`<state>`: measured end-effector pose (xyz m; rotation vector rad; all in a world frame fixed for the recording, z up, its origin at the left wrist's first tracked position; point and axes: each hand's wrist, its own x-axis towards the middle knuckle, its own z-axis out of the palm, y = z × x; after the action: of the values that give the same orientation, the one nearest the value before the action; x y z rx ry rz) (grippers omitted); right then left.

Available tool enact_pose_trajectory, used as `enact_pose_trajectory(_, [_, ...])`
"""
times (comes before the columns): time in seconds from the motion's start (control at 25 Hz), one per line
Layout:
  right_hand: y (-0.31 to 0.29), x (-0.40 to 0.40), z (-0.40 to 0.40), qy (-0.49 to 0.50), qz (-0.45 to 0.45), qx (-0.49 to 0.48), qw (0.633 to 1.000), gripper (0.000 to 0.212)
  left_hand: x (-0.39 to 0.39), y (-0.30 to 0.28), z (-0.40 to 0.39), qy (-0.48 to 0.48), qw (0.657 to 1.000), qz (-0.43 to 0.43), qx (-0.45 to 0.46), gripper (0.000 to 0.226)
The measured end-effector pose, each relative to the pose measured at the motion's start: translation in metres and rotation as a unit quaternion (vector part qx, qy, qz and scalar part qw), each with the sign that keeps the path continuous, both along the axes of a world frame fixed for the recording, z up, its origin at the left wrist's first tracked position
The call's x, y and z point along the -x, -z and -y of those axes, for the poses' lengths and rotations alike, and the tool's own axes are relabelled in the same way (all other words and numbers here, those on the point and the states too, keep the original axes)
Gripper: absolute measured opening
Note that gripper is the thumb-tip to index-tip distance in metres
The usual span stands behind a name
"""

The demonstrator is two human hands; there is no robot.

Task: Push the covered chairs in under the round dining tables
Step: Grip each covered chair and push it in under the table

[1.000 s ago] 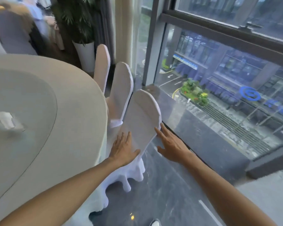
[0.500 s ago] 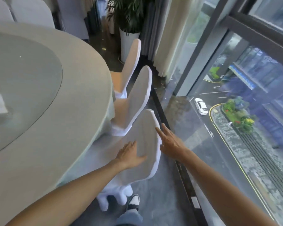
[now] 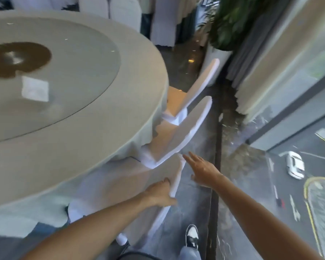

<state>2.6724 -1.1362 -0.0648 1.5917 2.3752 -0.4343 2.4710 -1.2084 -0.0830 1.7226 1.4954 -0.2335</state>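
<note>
A round table (image 3: pixel 86 147) under a beige cloth fills the left, with a glass turntable (image 3: pixel 73 62) on top. Three white-covered chairs stand along its right edge. The nearest chair (image 3: pixel 135 186) has its back tilted toward the table. My left hand (image 3: pixel 158 193) grips the top edge of that back, thumb on the outer side. With straight fingers, my right hand (image 3: pixel 201 169) reaches the back's upper corner. The second chair (image 3: pixel 188 132) and third chair (image 3: pixel 204 81) sit beyond, seats partly under the cloth.
A floor-to-ceiling window (image 3: pixel 308 151) and a pale curtain (image 3: pixel 261 72) run close along the right. A potted plant (image 3: pixel 217 55) stands past the third chair. More covered chairs (image 3: pixel 124 8) line the far side. My shoe (image 3: pixel 191 237) is on the dark floor strip.
The view has swung left and higher over the table. My left hand went from lying flat on the chair back to holding its top edge; my right hand stays at the upper corner.
</note>
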Motion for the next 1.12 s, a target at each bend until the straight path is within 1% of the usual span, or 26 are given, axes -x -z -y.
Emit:
enact_pose_trajectory(0.08, [0.02, -0.003, -0.021, -0.084, -0.002, 0.029, 0.996, 0.089, -0.014, 0.0, -0.001, -0.071, 0.997, -0.005, -0.001, 0.063])
enact_pose_trajectory(0.16, [0.04, 0.001, -0.027, -0.132, -0.024, 0.047, 0.99, 0.087, -0.025, 0.0, 0.01, -0.159, 0.987, 0.008, -0.026, 0.049])
enact_pose_trajectory(0.2, [0.047, 0.004, -0.028, -0.145, -0.032, 0.052, 0.988, 0.085, -0.032, -0.002, 0.017, -0.21, 0.977, 0.019, -0.04, 0.047])
enact_pose_trajectory(0.28, [0.059, 0.012, -0.028, -0.157, -0.049, 0.048, 0.985, 0.074, -0.048, -0.004, 0.032, -0.303, 0.949, 0.035, -0.074, 0.053])
enact_pose_trajectory(0.36, [0.058, 0.023, -0.031, -0.151, -0.075, 0.044, 0.985, 0.051, -0.06, -0.007, 0.042, -0.372, 0.922, 0.023, -0.102, 0.059])
enact_pose_trajectory(0.44, [0.057, 0.031, -0.035, -0.157, -0.086, 0.033, 0.983, 0.033, -0.061, -0.006, 0.042, -0.391, 0.914, 0.0, -0.111, 0.062])
enact_pose_trajectory(0.52, [0.059, 0.039, -0.044, -0.178, -0.087, 0.028, 0.98, 0.026, -0.057, -0.002, 0.035, -0.398, 0.91, -0.022, -0.111, 0.063])
enact_pose_trajectory(0.6, [0.06, 0.045, -0.063, -0.201, -0.08, 0.023, 0.976, 0.026, -0.053, -0.001, 0.025, -0.408, 0.905, -0.03, -0.113, 0.061])
enact_pose_trajectory(0.72, [0.054, 0.049, -0.099, -0.241, -0.06, 0.045, 0.968, 0.039, -0.051, 0.0, 0.005, -0.413, 0.901, -0.035, -0.132, 0.051])
enact_pose_trajectory(0.8, [0.049, 0.042, -0.117, -0.278, -0.051, 0.066, 0.957, 0.053, -0.052, 0.002, -0.001, -0.41, 0.902, -0.044, -0.129, 0.036])
enact_pose_trajectory(0.88, [0.044, 0.031, -0.136, -0.299, -0.055, 0.036, 0.952, 0.063, -0.052, 0.003, -0.012, -0.403, 0.906, -0.04, -0.125, 0.021])
enact_pose_trajectory(0.92, [0.042, 0.024, -0.145, -0.311, -0.047, 0.005, 0.949, 0.066, -0.052, 0.004, -0.019, -0.396, 0.909, -0.043, -0.124, 0.019])
enact_pose_trajectory(1.12, [0.04, -0.035, -0.198, -0.346, 0.087, -0.106, 0.928, 0.074, -0.061, 0.006, -0.055, -0.355, 0.927, -0.091, -0.077, 0.037])
